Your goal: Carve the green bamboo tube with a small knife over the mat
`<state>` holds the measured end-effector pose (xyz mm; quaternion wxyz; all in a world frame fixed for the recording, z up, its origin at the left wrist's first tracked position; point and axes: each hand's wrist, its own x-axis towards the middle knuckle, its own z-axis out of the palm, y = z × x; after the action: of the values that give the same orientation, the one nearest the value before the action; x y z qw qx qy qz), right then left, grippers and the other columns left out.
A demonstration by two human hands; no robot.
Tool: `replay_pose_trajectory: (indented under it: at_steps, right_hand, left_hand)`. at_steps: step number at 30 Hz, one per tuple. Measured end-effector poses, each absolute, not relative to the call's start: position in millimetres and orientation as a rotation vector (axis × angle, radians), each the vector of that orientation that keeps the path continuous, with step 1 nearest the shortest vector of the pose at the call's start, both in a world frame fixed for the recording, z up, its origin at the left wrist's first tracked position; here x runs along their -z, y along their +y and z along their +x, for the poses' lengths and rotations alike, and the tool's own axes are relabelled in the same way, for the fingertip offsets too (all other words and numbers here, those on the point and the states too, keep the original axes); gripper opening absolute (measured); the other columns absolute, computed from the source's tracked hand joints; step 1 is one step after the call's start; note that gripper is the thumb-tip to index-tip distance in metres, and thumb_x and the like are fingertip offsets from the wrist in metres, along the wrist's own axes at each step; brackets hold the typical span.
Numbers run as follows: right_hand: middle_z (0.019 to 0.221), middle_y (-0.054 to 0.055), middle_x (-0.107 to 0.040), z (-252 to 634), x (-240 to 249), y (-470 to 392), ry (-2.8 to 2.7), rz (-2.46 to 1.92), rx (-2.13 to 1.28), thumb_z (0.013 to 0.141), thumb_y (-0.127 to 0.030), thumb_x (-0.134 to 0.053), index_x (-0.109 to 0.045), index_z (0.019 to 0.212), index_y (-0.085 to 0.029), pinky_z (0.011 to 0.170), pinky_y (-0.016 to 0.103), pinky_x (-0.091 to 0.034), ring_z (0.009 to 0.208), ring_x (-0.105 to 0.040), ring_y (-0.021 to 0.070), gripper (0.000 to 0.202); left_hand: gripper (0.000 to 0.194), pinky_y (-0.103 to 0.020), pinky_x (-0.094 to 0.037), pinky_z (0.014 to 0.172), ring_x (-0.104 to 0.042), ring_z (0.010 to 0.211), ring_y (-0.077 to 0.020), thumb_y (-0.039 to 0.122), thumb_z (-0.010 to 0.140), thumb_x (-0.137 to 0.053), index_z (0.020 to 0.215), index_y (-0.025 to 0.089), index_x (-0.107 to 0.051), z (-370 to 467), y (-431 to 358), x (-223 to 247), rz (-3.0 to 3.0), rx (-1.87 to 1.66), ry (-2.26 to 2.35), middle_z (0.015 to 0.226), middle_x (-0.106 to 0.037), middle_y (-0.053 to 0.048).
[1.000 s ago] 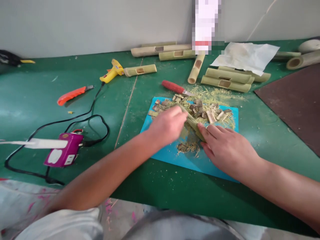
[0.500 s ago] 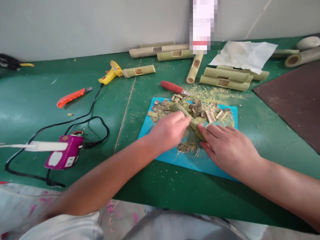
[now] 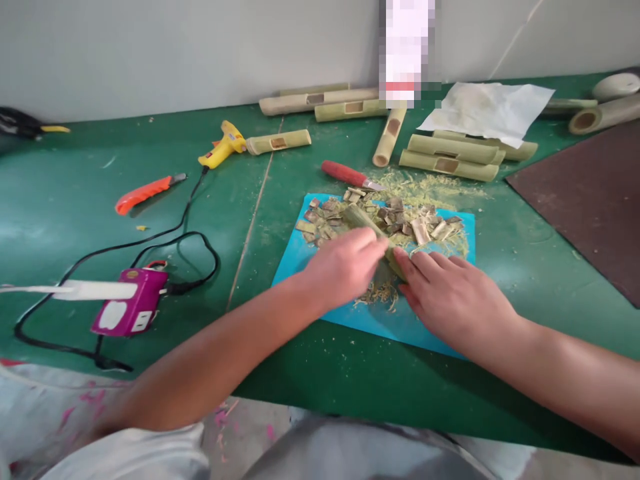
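A green bamboo tube (image 3: 361, 219) lies slantwise over a blue mat (image 3: 295, 267) strewn with bamboo chips and shavings. My left hand (image 3: 347, 263) is closed in a fist at the middle of the tube; whatever its fingers pinch is hidden. My right hand (image 3: 450, 290) presses on the tube's near end, its thumb and fingers wrapped round it. Behind the mat's top edge rests a knife with a red handle (image 3: 345, 173), its blade pointing right.
Cut bamboo tubes (image 3: 447, 165) and a white paper (image 3: 485, 110) lie at the back. A yellow glue gun (image 3: 223, 147), an orange cutter (image 3: 145, 195) and a purple power box (image 3: 130, 303) with black cables are at left. A brown board (image 3: 590, 193) lies at right.
My left fist has slid a little along the tube toward my right hand. The mat has turned very slightly. My right hand has stayed nearly in place.
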<state>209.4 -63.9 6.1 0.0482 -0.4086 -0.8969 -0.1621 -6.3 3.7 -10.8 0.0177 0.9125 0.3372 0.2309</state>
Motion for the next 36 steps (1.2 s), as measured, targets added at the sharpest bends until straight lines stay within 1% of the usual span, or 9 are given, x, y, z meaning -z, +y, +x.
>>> replay_pose_trajectory:
  at_steps: [5,11,16,21,23,27,29,32,36]
  right_hand:
    - [0.081,0.006,-0.064,208.9,-5.2,-65.4,-2.777,-1.276,0.492,0.093,-0.013,-0.050,-0.058,0.132,-0.002,0.057,0.032,-0.036,0.070,-0.056,0.0178,0.042]
    - [0.082,0.006,-0.063,207.2,-4.5,-67.4,-2.749,-1.255,0.535,0.090,-0.011,-0.053,-0.055,0.134,0.003,0.057,0.033,-0.036,0.071,-0.056,0.0179,0.046]
    - [0.084,0.008,-0.064,205.7,-3.5,-68.8,-2.777,-1.267,0.520,0.092,-0.010,-0.049,-0.053,0.136,0.002,0.057,0.032,-0.036,0.072,-0.056,0.0179,0.045]
    - [0.083,0.008,-0.063,206.0,-0.7,-69.1,-2.762,-1.239,0.529,0.093,-0.010,-0.048,-0.052,0.135,0.004,0.057,0.033,-0.037,0.072,-0.056,0.0185,0.044]
    - [0.082,0.008,-0.063,206.7,0.3,-69.2,-2.748,-1.212,0.554,0.093,-0.011,-0.050,-0.053,0.133,0.005,0.058,0.033,-0.038,0.072,-0.056,0.0191,0.044]
    - [0.081,0.007,-0.063,209.2,0.6,-68.4,-2.711,-1.181,0.586,0.089,-0.011,-0.055,-0.058,0.129,0.005,0.058,0.033,-0.039,0.070,-0.056,0.0197,0.042]
    - [0.079,0.007,-0.063,210.6,-0.1,-67.0,-2.704,-1.167,0.575,0.089,-0.011,-0.056,-0.060,0.126,0.004,0.058,0.033,-0.039,0.069,-0.057,0.0199,0.041]
    - [0.080,0.008,-0.065,212.3,-2.8,-64.0,-2.696,-1.171,0.521,0.090,-0.013,-0.055,-0.062,0.124,0.005,0.059,0.033,-0.040,0.069,-0.058,0.0199,0.040]
    - [0.079,0.007,-0.067,213.3,-7.1,-61.0,-2.665,-1.202,0.464,0.092,-0.018,-0.053,-0.064,0.123,0.002,0.060,0.033,-0.042,0.070,-0.061,0.0199,0.038]
  left_hand:
    - [0.028,-0.028,-0.053,0.068,-0.063,0.075,-0.0154,0.019,0.102,-0.043,0.106,0.012,-0.069,-4.9,0.0,10.3,2.830,-0.743,1.136,0.084,-0.065,-0.007]
    - [0.028,-0.028,-0.053,0.069,-0.063,0.076,-0.0157,0.019,0.102,-0.043,0.109,0.011,-0.069,-6.2,1.1,10.8,2.827,-0.763,1.089,0.084,-0.065,-0.007]
    - [0.028,-0.028,-0.053,0.069,-0.063,0.076,-0.0158,0.021,0.102,-0.042,0.112,0.013,-0.067,-5.8,-0.3,12.1,2.816,-0.694,1.035,0.083,-0.064,-0.006]
    - [0.028,-0.028,-0.053,0.069,-0.063,0.076,-0.0160,0.020,0.102,-0.043,0.106,0.011,-0.069,-5.9,1.5,12.5,2.790,-0.759,1.093,0.085,-0.065,-0.008]
    - [0.028,-0.027,-0.053,0.069,-0.063,0.076,-0.0157,0.021,0.103,-0.044,0.110,0.010,-0.069,-7.1,3.0,12.8,2.799,-0.734,1.025,0.085,-0.065,-0.008]
    - [0.027,-0.028,-0.054,0.071,-0.063,0.077,-0.0157,0.020,0.102,-0.044,0.105,0.010,-0.069,-9.8,5.9,13.6,2.782,-0.842,1.112,0.087,-0.066,-0.009]
    - [0.026,-0.028,-0.054,0.070,-0.063,0.077,-0.0153,0.020,0.102,-0.044,0.107,0.011,-0.068,-10.2,6.6,14.0,2.791,-0.789,1.048,0.086,-0.066,-0.007]
    - [0.026,-0.028,-0.054,0.072,-0.064,0.078,-0.0145,0.021,0.102,-0.045,0.110,0.014,-0.068,-11.9,11.0,15.5,2.783,-0.775,1.017,0.088,-0.067,-0.006]
    - [0.026,-0.029,-0.054,0.073,-0.064,0.080,-0.0159,0.019,0.101,-0.046,0.107,0.011,-0.069,-13.3,17.6,17.0,2.769,-0.853,1.125,0.088,-0.067,-0.008]
